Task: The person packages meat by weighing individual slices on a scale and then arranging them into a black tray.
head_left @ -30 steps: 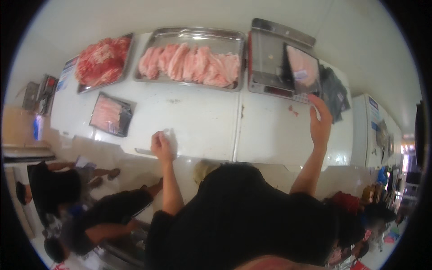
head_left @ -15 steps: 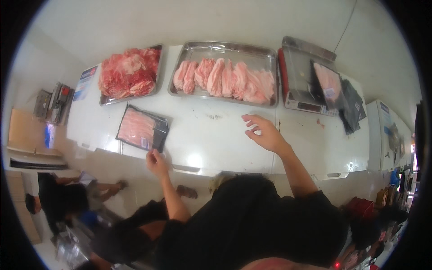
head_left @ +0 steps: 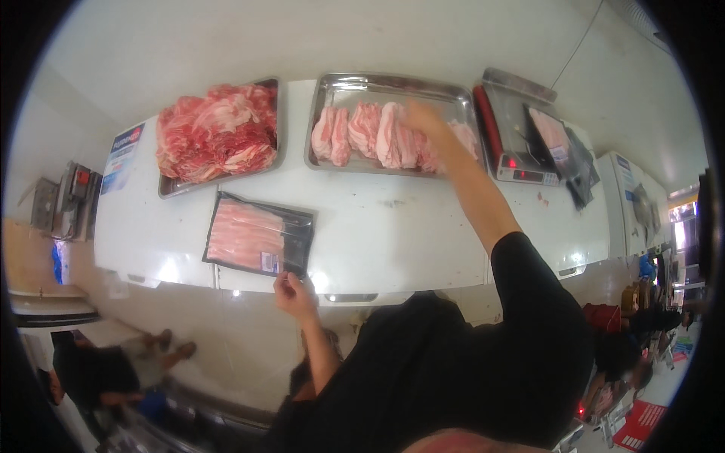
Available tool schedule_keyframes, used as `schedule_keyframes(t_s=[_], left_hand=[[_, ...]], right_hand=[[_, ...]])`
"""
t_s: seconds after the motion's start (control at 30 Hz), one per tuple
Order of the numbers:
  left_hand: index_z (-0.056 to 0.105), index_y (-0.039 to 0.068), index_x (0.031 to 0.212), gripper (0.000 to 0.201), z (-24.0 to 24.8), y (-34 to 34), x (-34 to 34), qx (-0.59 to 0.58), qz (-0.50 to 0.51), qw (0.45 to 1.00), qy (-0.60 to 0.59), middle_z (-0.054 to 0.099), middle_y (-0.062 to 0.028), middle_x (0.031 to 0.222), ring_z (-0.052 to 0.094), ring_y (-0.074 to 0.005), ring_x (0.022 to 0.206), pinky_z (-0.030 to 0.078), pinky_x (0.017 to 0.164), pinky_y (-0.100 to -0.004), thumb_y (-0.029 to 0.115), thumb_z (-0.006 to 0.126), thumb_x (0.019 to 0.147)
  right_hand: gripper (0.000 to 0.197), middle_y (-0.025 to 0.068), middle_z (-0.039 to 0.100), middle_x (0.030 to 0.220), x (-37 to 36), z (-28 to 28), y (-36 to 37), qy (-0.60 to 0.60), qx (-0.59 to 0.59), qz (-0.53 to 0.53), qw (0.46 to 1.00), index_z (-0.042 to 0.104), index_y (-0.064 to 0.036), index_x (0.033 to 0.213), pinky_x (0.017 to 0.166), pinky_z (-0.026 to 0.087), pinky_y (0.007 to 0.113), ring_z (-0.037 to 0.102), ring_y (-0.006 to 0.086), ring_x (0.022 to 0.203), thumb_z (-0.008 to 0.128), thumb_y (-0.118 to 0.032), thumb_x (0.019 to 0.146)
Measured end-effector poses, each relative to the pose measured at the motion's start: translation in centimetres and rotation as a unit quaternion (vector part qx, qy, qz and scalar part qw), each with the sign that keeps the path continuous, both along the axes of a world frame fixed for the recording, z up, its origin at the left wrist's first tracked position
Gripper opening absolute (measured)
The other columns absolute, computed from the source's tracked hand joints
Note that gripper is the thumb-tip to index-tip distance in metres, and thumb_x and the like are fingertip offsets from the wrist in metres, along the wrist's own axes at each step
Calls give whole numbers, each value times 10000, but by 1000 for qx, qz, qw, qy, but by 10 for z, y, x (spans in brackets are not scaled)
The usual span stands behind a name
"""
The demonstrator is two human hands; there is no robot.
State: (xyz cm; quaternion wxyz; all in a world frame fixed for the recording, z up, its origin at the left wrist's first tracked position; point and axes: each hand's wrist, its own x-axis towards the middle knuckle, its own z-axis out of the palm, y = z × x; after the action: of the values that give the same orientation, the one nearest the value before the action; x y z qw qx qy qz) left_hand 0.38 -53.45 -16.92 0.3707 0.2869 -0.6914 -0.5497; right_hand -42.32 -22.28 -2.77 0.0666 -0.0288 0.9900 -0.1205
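My left hand point(head_left: 294, 293) is at the near edge of the white counter. Its fingertips are closed on the edge of a flat plastic pouch point(head_left: 245, 234), clear on top and black behind, holding a row of pale pink meat slices and a small label. My right hand point(head_left: 424, 119) is over the steel tray point(head_left: 355, 85) at the back, above strips of fatty pink meat point(head_left: 389, 136). Motion blurs its fingers, so whether they grip meat is not clear.
A second tray heaped with red sliced meat point(head_left: 219, 132) stands at back left. At right is a scale point(head_left: 521, 170) with a lit red display, and filled pouches point(head_left: 555, 143) lie on it. Another person point(head_left: 94, 370) is beyond the counter, lower left.
My right hand has moved from above the bare counter forward to the meat tray. My left hand stays at the pouch's edge. The whole view has shifted a little.
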Motion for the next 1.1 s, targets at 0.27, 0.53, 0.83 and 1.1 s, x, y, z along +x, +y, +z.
schedule_keyframes(t_s=[0.27, 0.53, 0.83, 1.1], left_hand=[[699, -42, 1047, 137, 6, 2, 0, -1, 27, 1000, 2, 676, -47, 827, 604, -112, 733, 496, 665, -258, 91, 690, 1017], [692, -52, 1027, 130, 13, 6, -6, 7, -19, 1000, 18, 674, -46, 830, 598, -107, 734, 493, 672, -255, 77, 671, 1025], [694, -51, 1003, 137, 15, 14, -12, 9, -27, 999, 19, 672, -52, 824, 601, -123, 743, 495, 678, -269, 81, 663, 1024], [704, -38, 1008, 148, 10, 11, -7, 6, -24, 1000, -1, 665, -45, 814, 596, -125, 735, 493, 674, -275, 106, 668, 1020]], right_hand=[[826, 177, 584, 1532, -57, -36, -10, -150, 25, -36, 988, 595, -136, 1491, 1188, 197, 773, 492, 406, 1463, 840, -317, 723], [1014, 192, 685, 1390, -78, -42, 27, -136, 27, 32, 990, 633, -24, 1418, 1004, 557, 488, 675, 376, 1230, 972, -348, 519], [1209, 216, 622, 1455, -62, -33, 54, -131, -94, 47, 986, 491, -38, 1556, 1044, 526, 448, 645, 359, 1255, 994, -309, 491], [1317, 232, 489, 1585, -33, -12, 39, -175, -168, 61, 968, 339, -61, 1653, 1155, 446, 403, 541, 365, 1389, 975, -237, 513]])
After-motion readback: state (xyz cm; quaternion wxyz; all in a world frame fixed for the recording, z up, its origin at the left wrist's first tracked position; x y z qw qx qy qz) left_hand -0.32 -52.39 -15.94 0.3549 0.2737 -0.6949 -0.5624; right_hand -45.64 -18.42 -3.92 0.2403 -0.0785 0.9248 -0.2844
